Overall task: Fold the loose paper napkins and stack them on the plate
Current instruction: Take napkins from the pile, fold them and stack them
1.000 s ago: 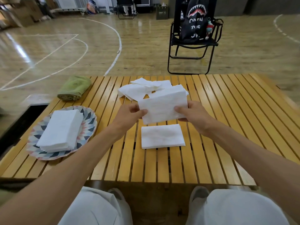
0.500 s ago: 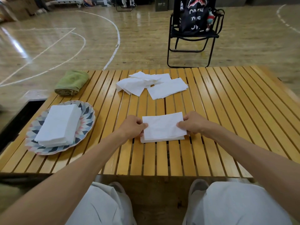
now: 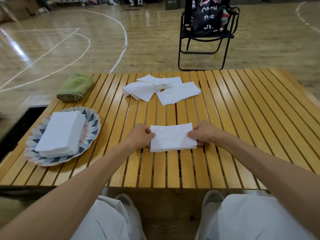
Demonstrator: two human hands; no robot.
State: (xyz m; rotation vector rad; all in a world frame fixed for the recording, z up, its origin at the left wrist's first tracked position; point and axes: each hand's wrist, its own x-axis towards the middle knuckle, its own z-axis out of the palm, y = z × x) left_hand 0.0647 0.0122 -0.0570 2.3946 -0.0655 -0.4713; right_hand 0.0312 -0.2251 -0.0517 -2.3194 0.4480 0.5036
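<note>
Step in hand: squaring a small pile of folded napkins (image 3: pixel 173 138) on the table (image 3: pixel 251 118), between loose napkins and plate. Left hand (image 3: pixel 140 136) pinches the pile's left edge, thumb on top; right hand (image 3: pixel 204 133) pinches the right edge likewise. Both forearms reach in low, wrists level. Finished stack (image 3: pixel 61 134) sits on the patterned plate (image 3: pixel 94 118), left. Loose napkins (image 3: pixel 161 89) lie farther back. Likely next: lift the pile leftward onto the plate, keeping edges aligned.
</note>
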